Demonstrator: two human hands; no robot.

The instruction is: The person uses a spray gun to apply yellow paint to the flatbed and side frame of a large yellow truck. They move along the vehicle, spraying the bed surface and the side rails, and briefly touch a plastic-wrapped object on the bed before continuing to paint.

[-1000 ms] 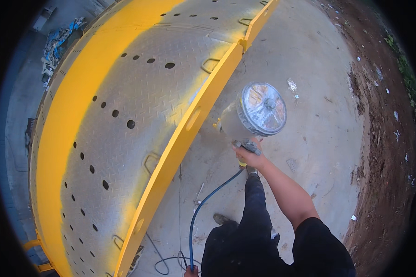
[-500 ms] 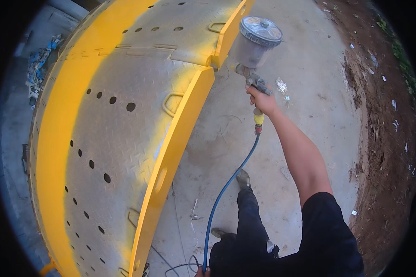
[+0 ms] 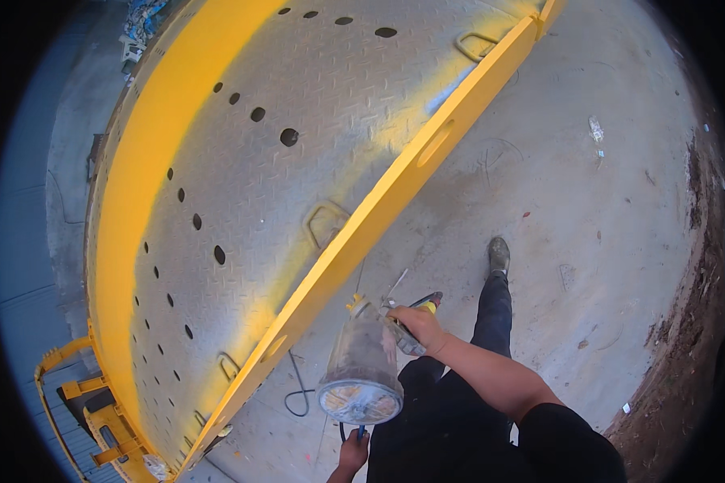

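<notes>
In my right hand [image 3: 424, 328] is a paint spray gun [image 3: 407, 341], its handle wrapped by my fingers. The gun's big cloudy cup [image 3: 364, 354] is tilted, with its paint-smeared round lid toward me. Just beyond the gun runs the yellow edge beam [image 3: 354, 238] of a large metal structure; a gap of floor shows between them. Low in the picture my left hand [image 3: 352, 452] is closed around the blue air hose [image 3: 362, 432]. Tread-plate panels [image 3: 250, 185] on the structure are bare grey, with a solid yellow band [image 3: 137, 193] and hazy yellow overspray along the beam.
Wire loop handles [image 3: 325, 221] stick up along the beam, and rows of holes pierce the panels. A dark cable loop [image 3: 300, 394] lies on the concrete floor [image 3: 596, 266] by my feet. Yellow framework [image 3: 109, 414] stands at lower left. Brown soil [image 3: 660, 386] borders the right.
My right hand has brought the spray gun down and back toward my body, and its cup has tipped over toward me. More of my left hand shows. The view has shifted along the structure.
</notes>
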